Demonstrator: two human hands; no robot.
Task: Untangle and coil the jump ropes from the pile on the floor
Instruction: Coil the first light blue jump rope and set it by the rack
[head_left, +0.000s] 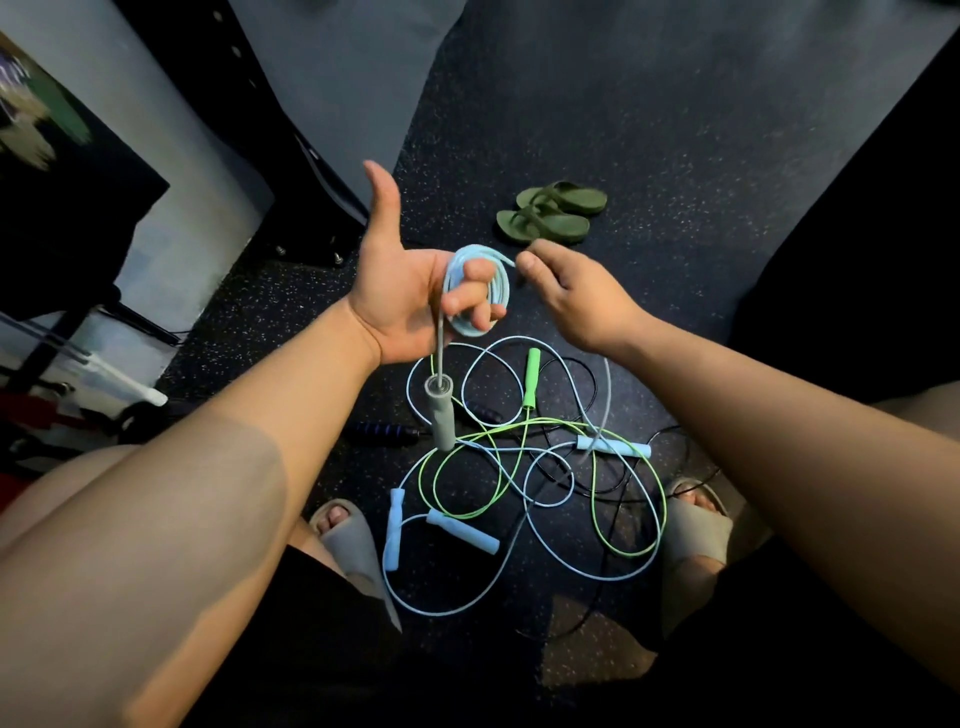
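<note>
Left hand (405, 296) is raised palm-up above the floor, thumb pointing straight up, its other fingers curled through a coil of pale blue plastic jump rope (500, 291) and gripping it. From the coil one strand drops straight down to a greyish foam handle (441, 415), which hangs free over the pile. Just right of the coil, the right hand (576, 299) pinches the rope's loose strand (510, 260) between thumb and forefinger where it leaves the top of the coil; the remaining fingers are tucked in.

Below both hands, the tangled pile of jump ropes (524, 467) lies on the speckled black rubber floor (675, 182), between the person's feet in grey slide sandals (348, 535). At the pile's left edge sits a dark blue ribbed handle (382, 431). Nearer the person, two pale blue foam handles (462, 530) lie side by side, almost touching at their upper ends. Toward the middle, a bright green plastic handle (531, 379) points away from the person, its green cord looping through pale blue and black cords. Another pale blue handle (613, 446) lies crosswise on the right of the tangle. Beyond the hands, a pair of olive green flip-flops (550, 213) rests on the floor, well apart from the pile.
</note>
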